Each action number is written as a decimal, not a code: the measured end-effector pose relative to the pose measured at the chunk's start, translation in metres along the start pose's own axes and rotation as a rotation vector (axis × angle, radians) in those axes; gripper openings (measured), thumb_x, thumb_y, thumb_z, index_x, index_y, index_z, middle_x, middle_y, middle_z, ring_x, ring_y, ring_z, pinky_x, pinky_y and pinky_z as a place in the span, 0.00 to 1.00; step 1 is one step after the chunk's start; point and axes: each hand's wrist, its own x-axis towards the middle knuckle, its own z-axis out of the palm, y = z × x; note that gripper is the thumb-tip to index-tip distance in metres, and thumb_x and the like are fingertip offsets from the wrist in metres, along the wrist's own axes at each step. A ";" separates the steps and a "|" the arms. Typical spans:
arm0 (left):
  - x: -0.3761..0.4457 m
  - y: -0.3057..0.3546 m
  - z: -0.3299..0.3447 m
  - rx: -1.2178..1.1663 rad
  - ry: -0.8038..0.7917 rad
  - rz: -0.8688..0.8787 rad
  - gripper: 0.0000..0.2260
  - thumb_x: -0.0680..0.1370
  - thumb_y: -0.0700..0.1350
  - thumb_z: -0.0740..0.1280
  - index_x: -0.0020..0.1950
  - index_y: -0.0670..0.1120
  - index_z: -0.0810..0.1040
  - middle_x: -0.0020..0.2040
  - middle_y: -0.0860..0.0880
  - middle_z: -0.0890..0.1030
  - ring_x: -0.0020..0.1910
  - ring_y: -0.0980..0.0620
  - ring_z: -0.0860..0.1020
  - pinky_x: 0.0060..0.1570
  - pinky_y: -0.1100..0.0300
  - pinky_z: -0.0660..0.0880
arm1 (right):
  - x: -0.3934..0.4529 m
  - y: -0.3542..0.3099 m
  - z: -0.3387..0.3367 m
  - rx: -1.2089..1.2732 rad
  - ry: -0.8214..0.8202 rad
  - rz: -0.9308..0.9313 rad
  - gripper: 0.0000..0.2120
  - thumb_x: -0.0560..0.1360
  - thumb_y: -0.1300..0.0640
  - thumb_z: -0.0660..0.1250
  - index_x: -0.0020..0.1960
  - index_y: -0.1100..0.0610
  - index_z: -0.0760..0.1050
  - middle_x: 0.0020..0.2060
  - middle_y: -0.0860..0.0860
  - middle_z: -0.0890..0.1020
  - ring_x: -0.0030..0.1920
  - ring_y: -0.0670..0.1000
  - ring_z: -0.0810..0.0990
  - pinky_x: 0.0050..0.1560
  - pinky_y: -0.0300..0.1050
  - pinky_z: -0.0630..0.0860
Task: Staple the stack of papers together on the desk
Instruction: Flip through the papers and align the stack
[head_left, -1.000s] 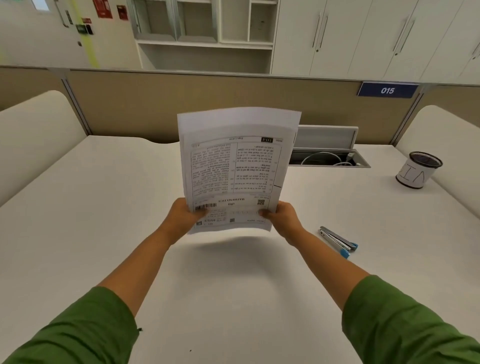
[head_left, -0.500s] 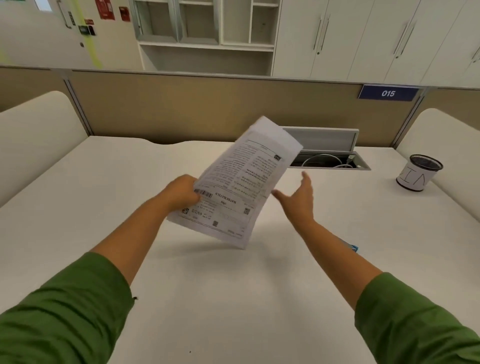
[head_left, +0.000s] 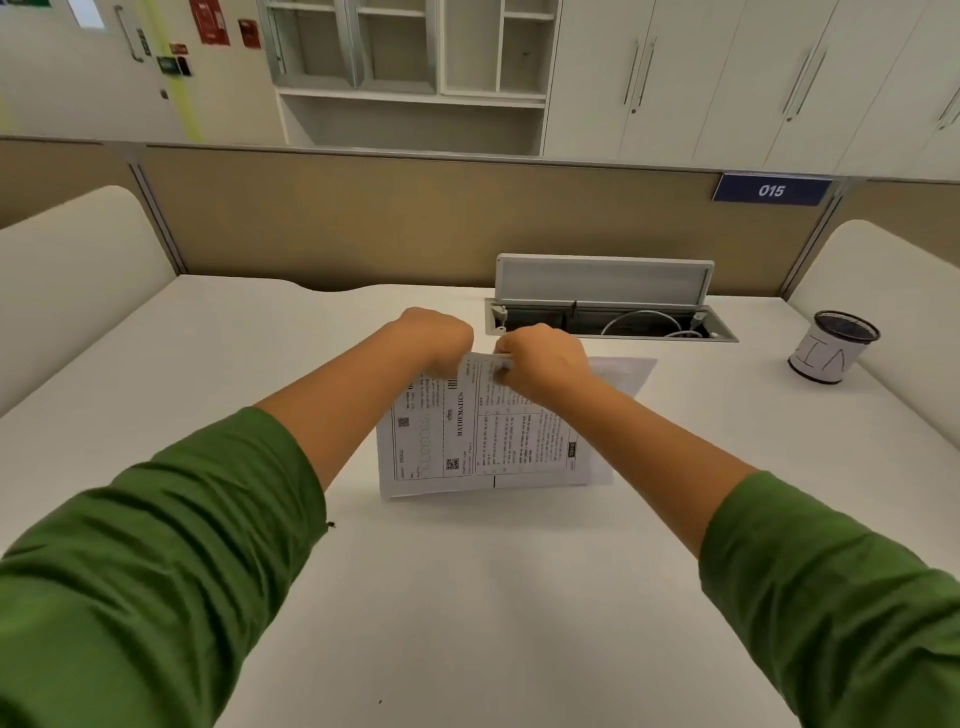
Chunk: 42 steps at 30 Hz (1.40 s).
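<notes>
With both my left hand (head_left: 439, 338) and right hand (head_left: 540, 364) pinching the top edge of the stack of papers (head_left: 483, 441), upright just before the cable hatch (head_left: 608, 322), I should tap its bottom edge square on the desk (head_left: 467, 597).

I have one view only, from the head-worn wide-angle camera, looking forward and down across the white desk top (head_left: 493, 597). Both green-sleeved forearms enter from the near corners and meet mid-frame, well within reach. Straight edges bow towards the borders. Past the desk's far edge the tan partition panel (head_left: 415, 218) fills the middle band, with white wall cabinets (head_left: 727, 78) above it.
</notes>
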 end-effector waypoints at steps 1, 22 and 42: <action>0.000 0.001 0.001 -0.014 0.047 0.009 0.08 0.75 0.41 0.60 0.51 0.48 0.76 0.40 0.51 0.79 0.36 0.50 0.78 0.27 0.62 0.65 | -0.001 0.004 0.002 0.028 -0.023 0.024 0.08 0.74 0.49 0.65 0.48 0.52 0.79 0.40 0.50 0.83 0.38 0.50 0.80 0.41 0.45 0.77; -0.006 -0.016 0.141 -2.186 0.041 -0.335 0.18 0.75 0.49 0.66 0.61 0.41 0.76 0.48 0.43 0.81 0.47 0.45 0.79 0.56 0.48 0.73 | -0.067 0.072 0.053 1.217 -0.042 0.546 0.08 0.70 0.56 0.71 0.48 0.57 0.78 0.42 0.53 0.84 0.39 0.53 0.84 0.33 0.42 0.79; 0.010 0.020 0.123 -2.188 0.257 -0.321 0.09 0.77 0.39 0.63 0.57 0.41 0.76 0.49 0.41 0.82 0.47 0.42 0.80 0.41 0.47 0.79 | -0.087 0.061 0.088 1.482 0.022 0.671 0.05 0.70 0.61 0.71 0.45 0.58 0.77 0.40 0.56 0.84 0.36 0.53 0.85 0.29 0.42 0.80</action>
